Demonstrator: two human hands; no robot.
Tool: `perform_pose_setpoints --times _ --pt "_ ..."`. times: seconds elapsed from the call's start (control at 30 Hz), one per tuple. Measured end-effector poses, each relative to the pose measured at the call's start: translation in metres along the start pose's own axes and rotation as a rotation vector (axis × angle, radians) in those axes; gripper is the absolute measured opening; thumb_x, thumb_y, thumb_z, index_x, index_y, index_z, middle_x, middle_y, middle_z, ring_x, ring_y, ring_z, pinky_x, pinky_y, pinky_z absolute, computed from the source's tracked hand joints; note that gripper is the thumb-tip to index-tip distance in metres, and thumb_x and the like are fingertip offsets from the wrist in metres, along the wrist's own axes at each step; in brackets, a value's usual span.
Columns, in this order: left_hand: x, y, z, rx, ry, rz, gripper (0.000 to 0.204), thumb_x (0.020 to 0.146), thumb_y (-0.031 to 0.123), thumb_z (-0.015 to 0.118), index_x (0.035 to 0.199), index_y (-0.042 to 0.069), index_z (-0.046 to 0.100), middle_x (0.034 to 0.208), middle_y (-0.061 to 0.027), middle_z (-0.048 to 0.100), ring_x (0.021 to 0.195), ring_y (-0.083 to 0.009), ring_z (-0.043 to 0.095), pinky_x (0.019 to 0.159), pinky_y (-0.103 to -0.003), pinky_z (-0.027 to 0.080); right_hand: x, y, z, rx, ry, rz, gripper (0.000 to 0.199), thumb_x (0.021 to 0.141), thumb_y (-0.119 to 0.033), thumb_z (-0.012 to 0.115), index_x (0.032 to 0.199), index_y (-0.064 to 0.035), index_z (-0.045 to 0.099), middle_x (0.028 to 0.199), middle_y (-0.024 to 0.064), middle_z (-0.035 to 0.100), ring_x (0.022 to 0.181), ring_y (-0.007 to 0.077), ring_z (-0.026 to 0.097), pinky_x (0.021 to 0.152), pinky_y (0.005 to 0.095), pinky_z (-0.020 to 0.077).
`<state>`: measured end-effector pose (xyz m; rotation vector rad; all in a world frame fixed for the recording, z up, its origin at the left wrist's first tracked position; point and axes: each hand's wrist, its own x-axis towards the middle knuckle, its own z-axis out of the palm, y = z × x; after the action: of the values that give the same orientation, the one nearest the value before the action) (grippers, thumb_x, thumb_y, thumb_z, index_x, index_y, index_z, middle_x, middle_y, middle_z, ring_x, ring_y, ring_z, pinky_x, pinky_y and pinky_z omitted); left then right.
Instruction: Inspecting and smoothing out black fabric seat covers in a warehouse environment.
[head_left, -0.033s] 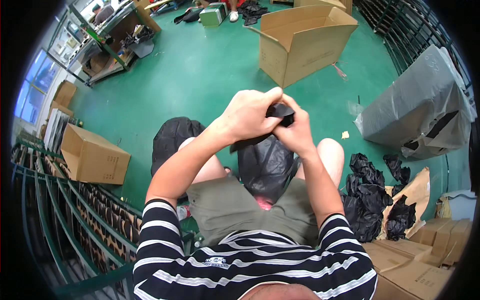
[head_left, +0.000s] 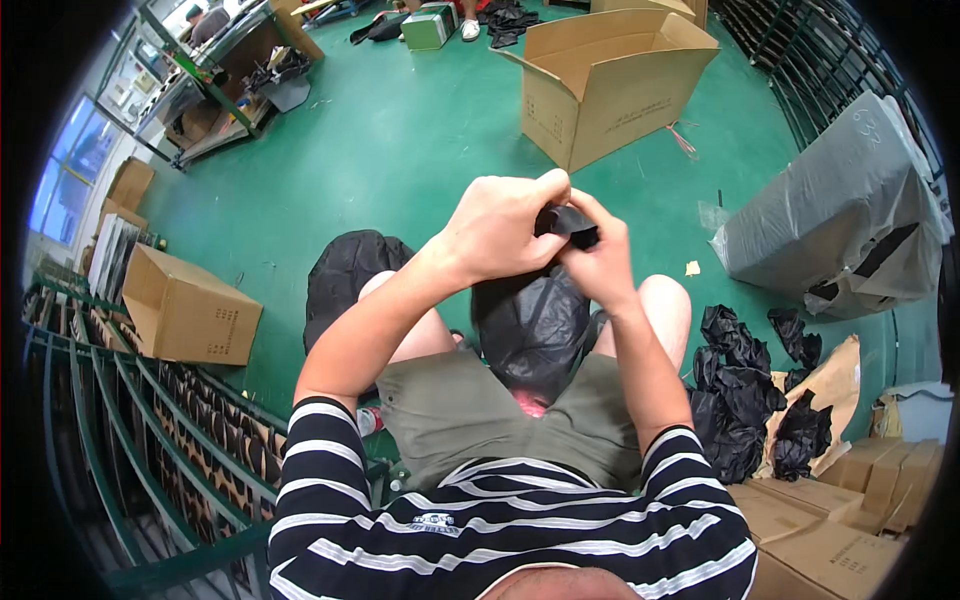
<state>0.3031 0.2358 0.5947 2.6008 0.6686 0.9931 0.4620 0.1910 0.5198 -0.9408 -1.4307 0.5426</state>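
- While the person sits on the green floor [head_left: 400, 150], a big open cardboard box [head_left: 610, 85] stands far in front of the knees.
- A big grey wrapped bundle [head_left: 850, 215] lies off to the right, well apart from the hands.
- A smaller brown box [head_left: 185, 305] sits on the left, near green metal racks [head_left: 150, 430].
- A heap of crumpled black bags [head_left: 745, 395] lies just beside the right leg.
- The black plastic bag [head_left: 530, 325] hangs between the knees, above the lap. It looks full and round at the bottom.
- The bag looks soft, thin and a bit slippery. It seems light. The best place to hold it is the bunched neck at the top.
- Both arms are bent and lifted, and they meet in front of the chest.
- The left hand [head_left: 500, 225] is curled tight around the top of the bag.
- The right hand [head_left: 600, 265] pinches the same bunched top from the other side, touching the left hand.
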Motion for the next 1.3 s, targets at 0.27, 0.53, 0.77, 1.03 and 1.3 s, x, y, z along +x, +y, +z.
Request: perform_pose_setpoints --times 0.27,0.53,0.77,1.03,1.3 --pt "-0.047 -0.081 0.012 -0.243 0.110 -0.283 0.039 0.067 -0.009 0.058 0.103 0.005 0.064 0.099 -0.0111 0.068 0.092 -0.0233 0.068 0.080 -0.033 0.054 0.028 -0.058 -0.023 -0.100 -0.091 0.157 0.017 0.081 -0.002 0.065 0.097 0.0050 0.070 0.078 0.0073 0.070 0.073 0.0097 0.062 0.066 0.0263 0.0497" --pt "-0.037 -0.088 0.007 -0.486 -0.030 -0.412 0.032 0.086 -0.009 0.056 0.116 -0.002 0.061 0.101 -0.0085 0.070 0.092 -0.0126 0.064 0.082 -0.025 0.051 0.046 -0.055 -0.094 -0.024 -0.396 0.558 0.028 0.096 -0.019 0.060 0.078 0.0004 0.070 0.066 -0.0108 0.057 0.058 -0.0014 0.045 0.052 0.0190 0.0373" --pt "-0.072 -0.066 -0.017 -1.560 -0.288 -0.459 0.033 0.099 0.015 0.054 0.126 -0.003 0.054 0.109 -0.0049 0.066 0.096 -0.0083 0.061 0.088 -0.026 0.049 0.025 0.012 -0.143 0.923 -0.382 0.649 0.027 0.102 -0.021 0.048 0.107 0.0008 0.063 0.105 0.0136 0.069 0.092 0.0206 0.068 0.086 0.0344 0.0538" --pt "-0.104 -0.076 0.026 -1.969 -0.018 -0.606 0.039 0.096 0.013 0.052 0.130 -0.005 0.051 0.122 -0.0145 0.062 0.111 -0.0214 0.061 0.100 -0.034 0.046 0.011 -0.010 -0.096 0.466 -0.632 0.658 0.033 0.087 -0.027 0.072 0.065 -0.0065 0.057 0.065 -0.0078 0.053 0.059 0.0015 0.044 0.052 0.0219 0.0372" --pt "-0.119 -0.034 -0.006 -1.104 -0.363 -0.455 0.033 0.069 0.008 0.086 0.075 0.009 0.054 0.074 0.0077 0.051 0.072 -0.0021 0.046 0.066 -0.020 0.038 -0.060 -0.036 -0.071 0.258 -1.086 0.505 0.025 0.092 -0.023 0.069 0.096 0.0017 0.071 0.072 -0.0059 0.062 0.066 0.0039 0.047 0.056 0.0249 0.0400"
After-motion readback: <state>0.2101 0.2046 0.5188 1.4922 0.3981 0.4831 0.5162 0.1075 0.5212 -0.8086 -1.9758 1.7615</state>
